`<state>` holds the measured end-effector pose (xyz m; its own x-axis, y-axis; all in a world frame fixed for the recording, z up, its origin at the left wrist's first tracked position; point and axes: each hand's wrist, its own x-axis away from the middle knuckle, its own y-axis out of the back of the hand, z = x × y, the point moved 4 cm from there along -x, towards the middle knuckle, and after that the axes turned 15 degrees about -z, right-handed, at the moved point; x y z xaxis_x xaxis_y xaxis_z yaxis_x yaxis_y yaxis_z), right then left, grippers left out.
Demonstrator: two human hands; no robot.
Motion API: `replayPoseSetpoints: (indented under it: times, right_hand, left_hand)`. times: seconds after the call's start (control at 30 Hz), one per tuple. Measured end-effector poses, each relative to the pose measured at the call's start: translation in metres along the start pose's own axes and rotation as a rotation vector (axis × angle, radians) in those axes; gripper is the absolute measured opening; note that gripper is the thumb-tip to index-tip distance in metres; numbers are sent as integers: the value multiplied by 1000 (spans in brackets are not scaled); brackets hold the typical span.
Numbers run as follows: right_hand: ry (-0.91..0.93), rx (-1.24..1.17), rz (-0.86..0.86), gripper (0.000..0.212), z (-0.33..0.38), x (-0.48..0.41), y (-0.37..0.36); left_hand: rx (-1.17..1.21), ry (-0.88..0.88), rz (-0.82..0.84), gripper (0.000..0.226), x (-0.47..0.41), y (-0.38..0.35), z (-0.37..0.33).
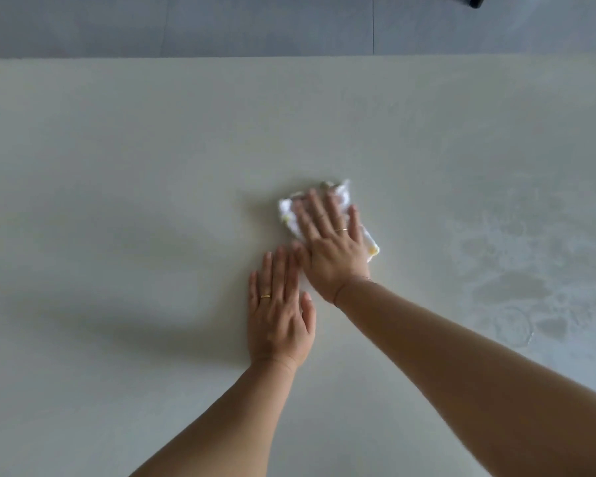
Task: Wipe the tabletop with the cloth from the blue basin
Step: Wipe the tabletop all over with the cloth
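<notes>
A small white cloth (343, 196) with yellow marks lies folded on the pale tabletop (135, 166), near the middle. My right hand (331, 242) presses flat on the cloth with straight, spread fingers and covers most of it. My left hand (279, 315) rests flat on the bare table just below and left of the right hand, fingers straight, holding nothing. The blue basin is out of view.
Wet streaks and a ring-shaped mark (510, 304) show on the right part of the tabletop. The table's far edge (289, 58) runs across the top, with grey floor tiles beyond. A dark object (475, 0) stands on the floor at top right.
</notes>
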<state>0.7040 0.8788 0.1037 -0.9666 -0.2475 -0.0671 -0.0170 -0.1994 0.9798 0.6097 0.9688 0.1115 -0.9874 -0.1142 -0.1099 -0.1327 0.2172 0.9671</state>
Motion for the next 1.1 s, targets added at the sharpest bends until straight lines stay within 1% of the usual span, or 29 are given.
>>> replayPoseSetpoints:
  times: [0.07,0.1,0.13,0.17,0.2,0.27,0.3,0.37,0.4,0.43,0.5,0.53,0.57,0.6,0.63,0.67,0.7,0.73,0.8,0.83,0.87,0.9,0.93,0.97,1.0,1.03,1.07,1.1]
  right_hand:
    - [322,-5,34,56,-12,-4,6]
    - [421,0,43,54,-28,-12,10]
    - [452,24,40,53,-47,-22,13]
    - [405,43,36,53,-68,-34,15]
    - [300,50,24,53,-88,-47,19]
    - [31,25,-46,52,-111,-65,23]
    - [-114,4,-84,51,-109,-70,22]
    - [-369,-42,-116,52,-81,-70,15]
    - [-400,-63,-113,53,-60,-65,11]
    - [-320,-77,-93,53,-36,-58,6]
    - [55,-72,-3,54,1,-38,0]
    - [240,-61,32,54,2,-33,1]
    - [381,-54,60,53,-8,-38,4]
    - [466,-36,67,53,-22,-48,8]
    - [483,-15,57,52,-40,-58,10]
    - [439,1,36,52,-61,-71,13]
    - [339,7,19,51,-83,-83,17]
    - [207,7,1,51,-106,-93,21]
    - [-115,-22,-46,52,-136,-106,24]
    - [-267,-25,-62,52,-136,-109,22]
    - [-380,-23,-72,52,-127,-111,20]
    - [-427,-29,-75,52,-111,-111,17]
    - [-380,-41,-70,52,-91,-109,13]
    - [-238,-50,-50,52,-70,-106,8]
    - [-41,-53,-16,52,-54,-100,6]
    - [151,-45,18,53,-49,-96,7]
    - [302,-33,47,54,-56,-99,9]
    - [397,-14,64,55,-69,-107,13]
  left_hand:
    - [1,-12,-4,60,0,0,1]
    - [2,-23,-11,60,0,-1,1]
    - [1,-31,-17,60,0,-2,2]
    - [-1,-34,-23,60,0,-3,2]
    - [0,-35,-29,60,0,-3,2]
    - [6,-39,-37,60,0,-3,2]
    - [4,-40,-41,60,0,-3,1]
    - [-5,-32,-38,61,0,-4,1]
    - [-9,-27,-29,61,1,-4,1]
    - [-13,-19,-21,61,2,-4,1]
    - [-32,-4,-5,60,1,-3,0]
    - [-36,-3,3,60,1,-3,0]
    - [-28,-8,4,60,1,-2,0]
    - [-13,-12,-3,59,0,-1,-1]
    - [5,-14,-11,59,-2,1,-1]
    - [24,-12,-23,59,-5,3,-2]
    - [40,-8,-43,59,-12,5,-3]
    - [53,-5,-67,59,-21,7,-4]
    - [59,-4,-104,60,-48,8,-10]
    - [51,-2,-113,60,-64,7,-13]
    - [40,0,-114,61,-81,5,-17]
    - [25,3,-108,61,-98,2,-21]
    - [8,6,-104,62,-113,-1,-24]
    - [-5,11,-105,62,-126,-4,-26]
    - [-12,16,-110,61,-137,-8,-28]
    - [-15,15,-111,61,-145,-12,-28]
    - [-19,1,-105,60,-149,-16,-29]
    - [-22,-27,-94,60,-151,-21,-29]
